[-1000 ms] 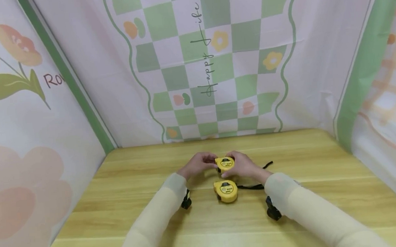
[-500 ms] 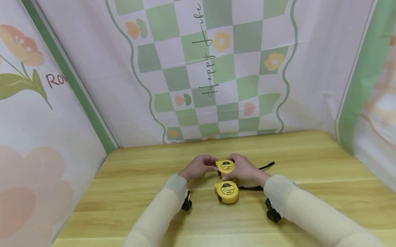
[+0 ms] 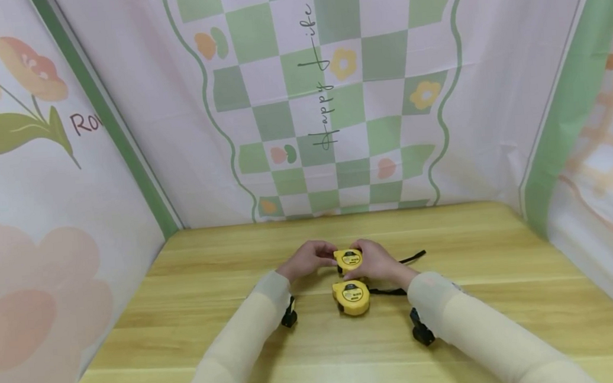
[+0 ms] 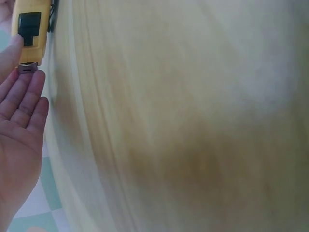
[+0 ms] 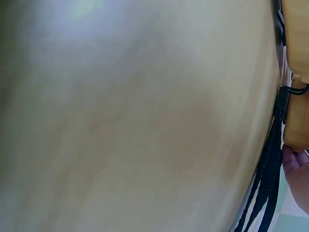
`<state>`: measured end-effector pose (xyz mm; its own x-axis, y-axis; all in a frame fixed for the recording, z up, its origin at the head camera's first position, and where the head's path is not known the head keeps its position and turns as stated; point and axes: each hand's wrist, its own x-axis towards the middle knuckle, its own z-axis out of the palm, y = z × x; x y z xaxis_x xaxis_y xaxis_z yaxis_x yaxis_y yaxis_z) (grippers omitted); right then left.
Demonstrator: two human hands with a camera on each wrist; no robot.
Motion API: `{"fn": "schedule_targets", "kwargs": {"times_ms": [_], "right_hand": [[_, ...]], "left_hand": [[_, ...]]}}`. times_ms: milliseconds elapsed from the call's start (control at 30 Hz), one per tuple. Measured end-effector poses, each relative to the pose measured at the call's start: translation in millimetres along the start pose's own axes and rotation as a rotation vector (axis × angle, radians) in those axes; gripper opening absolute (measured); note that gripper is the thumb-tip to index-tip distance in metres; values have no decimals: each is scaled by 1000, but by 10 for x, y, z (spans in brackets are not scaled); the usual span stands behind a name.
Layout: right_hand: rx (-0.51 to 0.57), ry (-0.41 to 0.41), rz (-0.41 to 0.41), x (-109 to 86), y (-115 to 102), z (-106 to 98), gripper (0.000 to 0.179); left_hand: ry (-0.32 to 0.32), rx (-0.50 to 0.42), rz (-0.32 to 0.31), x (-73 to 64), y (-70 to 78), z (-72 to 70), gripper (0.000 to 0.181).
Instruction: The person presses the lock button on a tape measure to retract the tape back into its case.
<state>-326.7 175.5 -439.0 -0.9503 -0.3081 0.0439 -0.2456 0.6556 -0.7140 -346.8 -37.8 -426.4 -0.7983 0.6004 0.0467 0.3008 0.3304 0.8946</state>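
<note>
My right hand [image 3: 378,259] grips a yellow tape measure [image 3: 349,261] from its right side, fingers behind and thumb in front. Close at its left end is my left hand [image 3: 308,258], fingertips at the metal hook [image 4: 27,68] and thumb beside the black lock button [image 4: 29,26]. The tape's blade appears drawn in, with only the hook showing. Nearer to me, a second yellow tape measure [image 3: 352,298] lies on the table, its black strap [image 3: 388,292] reaching right toward my sleeve. In the right wrist view, black straps [image 5: 270,183] hang beside the cases, and the hand is mostly cut off.
The wooden table [image 3: 233,363] ends at a back curtain [image 3: 300,97] with green checks. Printed cloth walls [image 3: 29,193] stand on the left and right. A black wrist camera [image 3: 288,316] sits under the left cuff and another [image 3: 421,329] under the right.
Both hands and the held tape measure keep almost the same place. The head view has shifted slightly; the second tape measure stays put on the table.
</note>
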Motion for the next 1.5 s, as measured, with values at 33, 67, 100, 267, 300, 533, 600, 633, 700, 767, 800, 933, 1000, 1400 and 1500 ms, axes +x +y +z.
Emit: {"fn": "schedule_targets", "kwargs": {"times_ms": [33,67,100,267,300,533,600,633,700,767,800,933,1000,1400,1500], "right_hand": [[-1,-1,1,1,0,-2,77],[-2,-2,2,2,1,-4,78],[-2,-4,5,4,2,-6,79],[-8,-13,16,16,15,-10,85],[-8,-16,16,18,19,-10,86],[25,-24,32,11,25,-27,93],[47,-25,42,2,21,-34,93],[59,-26,44,-3,20,-38,93],[84,-35,43,-14,18,-50,93],[109,-41,51,-25,9,-70,94],[119,-43,58,-29,4,-83,94],[123,-47,71,-56,-45,-154,93],[104,-45,59,-68,-80,-201,91],[-101,54,-164,-95,-428,-731,84],[-137,75,-180,-114,-493,-913,83]], "left_hand": [[-2,4,-4,19,-32,1,32],[0,7,-4,40,-74,4,32],[1,9,-5,57,-110,7,32],[9,17,-15,104,-209,9,33],[10,17,-19,105,-214,7,33],[15,25,-30,105,-210,-11,33],[16,26,-29,105,-200,-12,34],[16,26,-28,104,-194,-12,35],[16,26,-28,103,-179,-16,36],[17,30,-31,102,-161,-26,37],[19,35,-31,101,-150,-35,38],[37,70,-36,115,-113,-95,41],[53,101,-40,121,-86,-139,42],[136,274,26,-9,266,-513,54],[148,330,44,-93,385,-633,57]]}}
